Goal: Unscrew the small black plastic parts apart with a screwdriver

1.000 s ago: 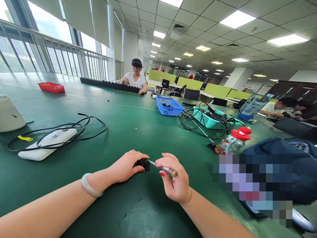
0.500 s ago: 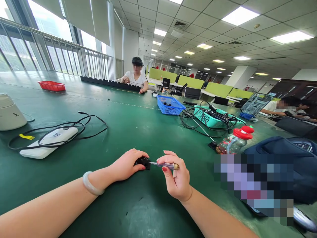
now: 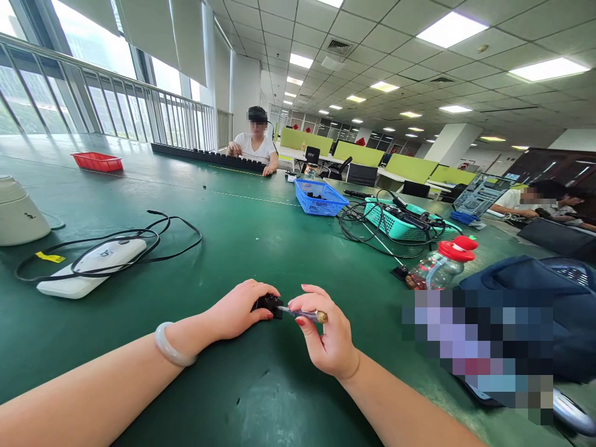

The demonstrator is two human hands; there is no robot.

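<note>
From the head camera, the person's left hand lies palm-down on the green bench, close to its near edge and about midway along that edge. Its fingers are curled over a small black part, pinning it to the bench surface; only the right end of the part shows past the fingertips. A pale bangle sits on that wrist.

The right hand is just to the right of the part, raised a little off the bench, with thumb and fingers pinched around a slim screwdriver. The tool's long axis runs nearly level, left to right: its metal tip points left and meets the exposed end of the black part, while the brass-coloured butt end points right, out past the fingers. So the part lies directly left of the right hand, in line with the shaft, and the left hand is the one on it; the two hands are close but not touching.

Further off, toward the left edge, a white device lies wrapped in a black cable. Toward the far side stand a blue basket and a teal basket full of cables, and a bottle with a red cap lies on its side to the right. Another person sits at the far edge.
</note>
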